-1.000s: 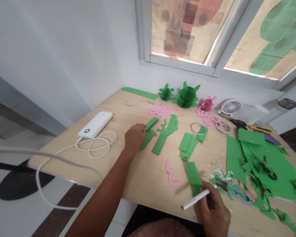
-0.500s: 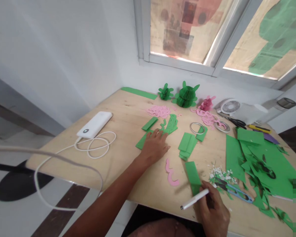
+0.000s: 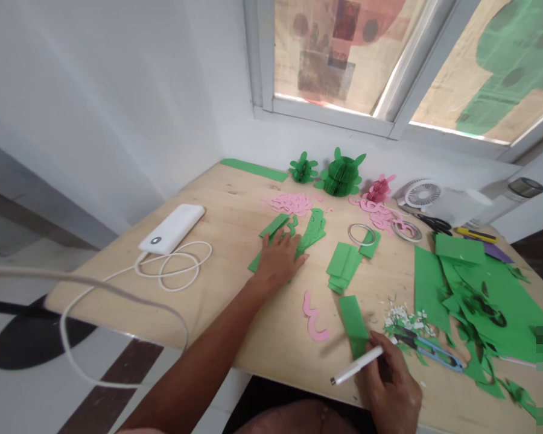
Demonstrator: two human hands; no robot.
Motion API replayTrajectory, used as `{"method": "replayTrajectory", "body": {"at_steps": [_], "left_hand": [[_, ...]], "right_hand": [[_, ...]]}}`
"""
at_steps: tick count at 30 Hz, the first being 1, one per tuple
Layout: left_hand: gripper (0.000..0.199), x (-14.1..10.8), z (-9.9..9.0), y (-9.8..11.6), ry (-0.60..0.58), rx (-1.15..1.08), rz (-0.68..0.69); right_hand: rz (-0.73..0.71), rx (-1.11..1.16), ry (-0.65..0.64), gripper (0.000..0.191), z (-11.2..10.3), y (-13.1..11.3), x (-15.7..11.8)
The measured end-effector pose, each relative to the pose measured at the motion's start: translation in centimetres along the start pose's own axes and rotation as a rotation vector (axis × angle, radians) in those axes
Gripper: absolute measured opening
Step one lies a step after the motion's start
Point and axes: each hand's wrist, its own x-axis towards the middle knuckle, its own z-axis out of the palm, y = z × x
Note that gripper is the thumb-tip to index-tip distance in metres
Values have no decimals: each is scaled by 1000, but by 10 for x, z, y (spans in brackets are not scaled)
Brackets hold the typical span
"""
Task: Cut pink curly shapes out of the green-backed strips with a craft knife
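Note:
My left hand (image 3: pixel 278 258) lies palm down, fingers spread, over green paper pieces (image 3: pixel 254 264) at the table's middle. A small green wavy cutout (image 3: pixel 292 225) sits by its fingertips, and a green folded strip (image 3: pixel 274 225) is just beyond. My right hand (image 3: pixel 391 380) is closed on a white marker (image 3: pixel 357 365) at the front edge; its fingers also meet the lower end of a green paper strip (image 3: pixel 353 322). Between the hands is a pink wavy cutout (image 3: pixel 314 319). Stacked green cards (image 3: pixel 342 265) lie farther back.
A white power bank (image 3: pixel 174 229) with a looped cable sits left. Green and pink paper figures (image 3: pixel 341 175) stand along the wall. At right are a small fan (image 3: pixel 422 194), black scissors (image 3: pixel 434 223), blue-handled scissors (image 3: pixel 438 352), green sheets and scraps (image 3: pixel 516 301).
My left hand has shifted slightly left across the green pieces, and the small wavy green cutout has moved left too. My right hand has stayed in place with the marker.

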Motion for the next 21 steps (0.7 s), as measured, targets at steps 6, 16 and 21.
{"method": "replayTrajectory", "body": {"at_steps": [6,16,21], "left_hand": [[36,-10,-11,1,-26,-28,25],[29,-17,-8,5,-70,-50,80],[30,-19,-4,5,-83,-45,91]], "right_hand": [[-2,7,5,42,0,-1,-1],[-20,-6,18,42,0,0,0],[8,8,-10,41,-1,-1,0]]}}
